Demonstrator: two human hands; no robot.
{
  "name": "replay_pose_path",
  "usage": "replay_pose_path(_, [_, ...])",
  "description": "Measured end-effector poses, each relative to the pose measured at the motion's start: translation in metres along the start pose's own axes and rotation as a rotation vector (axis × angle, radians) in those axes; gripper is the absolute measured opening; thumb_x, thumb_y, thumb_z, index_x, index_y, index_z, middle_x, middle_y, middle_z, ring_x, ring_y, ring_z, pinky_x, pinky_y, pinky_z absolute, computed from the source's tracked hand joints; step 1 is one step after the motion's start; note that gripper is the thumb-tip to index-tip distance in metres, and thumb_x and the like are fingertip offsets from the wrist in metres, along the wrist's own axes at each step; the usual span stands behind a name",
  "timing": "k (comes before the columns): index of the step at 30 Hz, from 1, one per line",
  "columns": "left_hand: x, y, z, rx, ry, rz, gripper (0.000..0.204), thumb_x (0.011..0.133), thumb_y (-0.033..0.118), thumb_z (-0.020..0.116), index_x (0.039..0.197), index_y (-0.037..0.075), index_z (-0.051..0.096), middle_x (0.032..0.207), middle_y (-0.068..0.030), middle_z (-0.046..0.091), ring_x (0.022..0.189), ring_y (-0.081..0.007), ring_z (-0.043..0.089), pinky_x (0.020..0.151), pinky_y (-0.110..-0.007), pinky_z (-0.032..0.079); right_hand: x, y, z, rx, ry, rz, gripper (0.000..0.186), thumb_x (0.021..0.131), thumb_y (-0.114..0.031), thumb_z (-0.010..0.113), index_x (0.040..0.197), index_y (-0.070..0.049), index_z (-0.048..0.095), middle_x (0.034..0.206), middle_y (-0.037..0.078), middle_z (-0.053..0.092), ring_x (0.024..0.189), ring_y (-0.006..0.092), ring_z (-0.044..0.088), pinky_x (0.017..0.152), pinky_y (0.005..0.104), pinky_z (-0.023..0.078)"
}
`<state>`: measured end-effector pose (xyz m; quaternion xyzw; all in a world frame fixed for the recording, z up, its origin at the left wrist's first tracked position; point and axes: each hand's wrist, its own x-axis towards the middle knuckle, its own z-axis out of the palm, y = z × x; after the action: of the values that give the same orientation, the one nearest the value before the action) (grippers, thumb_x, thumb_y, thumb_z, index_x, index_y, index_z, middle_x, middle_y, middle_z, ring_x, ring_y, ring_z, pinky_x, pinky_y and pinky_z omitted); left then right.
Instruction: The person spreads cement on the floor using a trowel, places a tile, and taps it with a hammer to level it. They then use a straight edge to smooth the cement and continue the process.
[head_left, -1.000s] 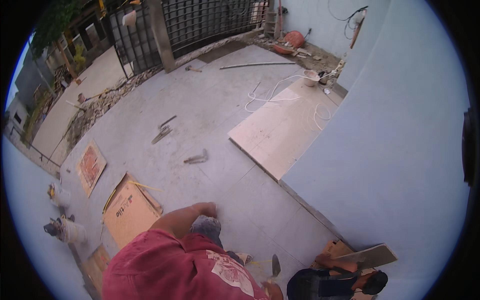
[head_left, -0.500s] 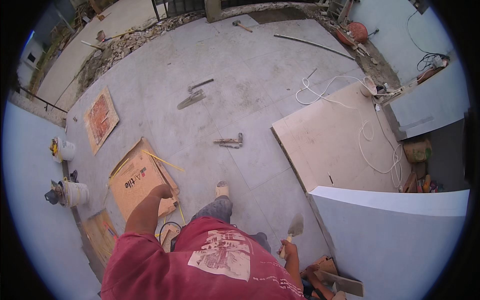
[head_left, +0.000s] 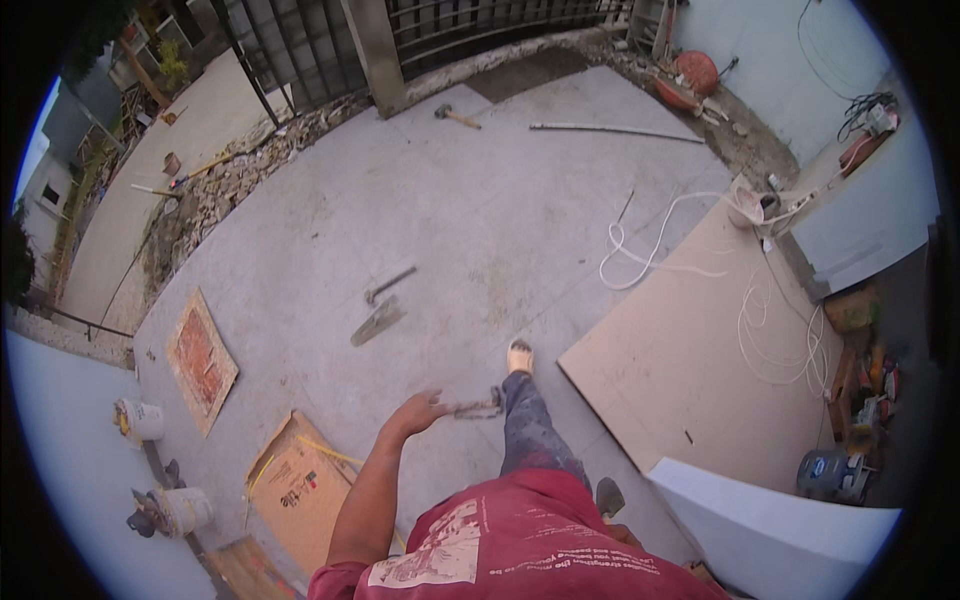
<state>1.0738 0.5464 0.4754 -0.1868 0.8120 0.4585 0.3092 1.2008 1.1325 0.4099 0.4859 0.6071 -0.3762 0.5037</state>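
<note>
Concrete floor (head_left: pixel 480 220) is seen from above, with the person mid-stride, one sandalled foot (head_left: pixel 519 356) forward. The left hand (head_left: pixel 418 410) is extended ahead of the body, fingers loosely curled and empty, near a small metal tool (head_left: pixel 478 408) lying on the floor just to its right; contact between them cannot be confirmed. The right hand is not seen, so its state cannot be told; a trowel blade (head_left: pixel 609 496) shows beside the red shirt. Ahead of the left hand a flat trowel (head_left: pixel 378 320) lies on the floor, and well to the right white cable (head_left: pixel 650 250) is looped across a large pale board (head_left: pixel 690 360). A trip is judged possible, caused by loose tools and cable in the walking path. To the left of the hand two white buckets (head_left: pixel 142 420) stand; their contents are too small to tell. A flattened cardboard box (head_left: pixel 300 490) lies below the hand, nothing visibly in it.
</note>
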Motion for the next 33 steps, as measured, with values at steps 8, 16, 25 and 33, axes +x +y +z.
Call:
replay_pose_path(8, [0.090,-0.086,-0.103,-0.544,0.065,-0.584,0.058,0.089,0.034,0.067,0.138,0.008,0.049,0.121,-0.0115,0.061,0.108,-0.0252,0.059,0.085,-0.043,0.052,-0.013,-0.493,-0.007,-0.247,0.086,-0.468,0.036,0.078,-0.026,0.079,0.089,0.002,0.060,0.074,0.013,0.059,0.059,0.0284,0.062,0.050,0.0477,0.056])
replay_pose_path(16, [0.221,-0.066,-0.119,-0.597,-0.201,-1.055,0.050,0.089,0.035,0.068,0.129,0.008,0.057,0.124,-0.0092,0.061,0.100,-0.0234,0.062,0.081,-0.041,0.053,-0.203,-0.813,0.063,-0.001,0.161,-1.219,0.034,0.083,-0.019,0.072,0.103,0.001,0.053,0.065,0.005,0.055,0.050,0.0137,0.054,0.043,0.0306,0.047])
replay_pose_path(25, [0.554,0.154,-0.389,-0.276,-0.128,-0.480,0.050,0.088,0.036,0.066,0.128,0.006,0.059,0.114,-0.0087,0.066,0.097,-0.0224,0.062,0.079,-0.038,0.053,0.002,-0.769,0.047,-0.066,0.385,-0.398,0.044,0.075,-0.037,0.073,0.083,0.006,0.067,0.072,0.019,0.068,0.064,0.0275,0.069,0.058,0.0399,0.055])
replay_pose_path(33, [0.803,0.383,-0.548,0.229,0.119,-0.131,0.066,0.082,0.039,0.070,0.132,0.000,0.055,0.122,-0.0221,0.063,0.105,-0.0310,0.064,0.092,-0.040,0.050,0.091,-0.813,0.051,-0.088,0.253,-0.216,0.055,0.081,-0.039,0.070,0.107,0.008,0.058,0.094,0.023,0.064,0.078,0.0290,0.067,0.069,0.0382,0.053])
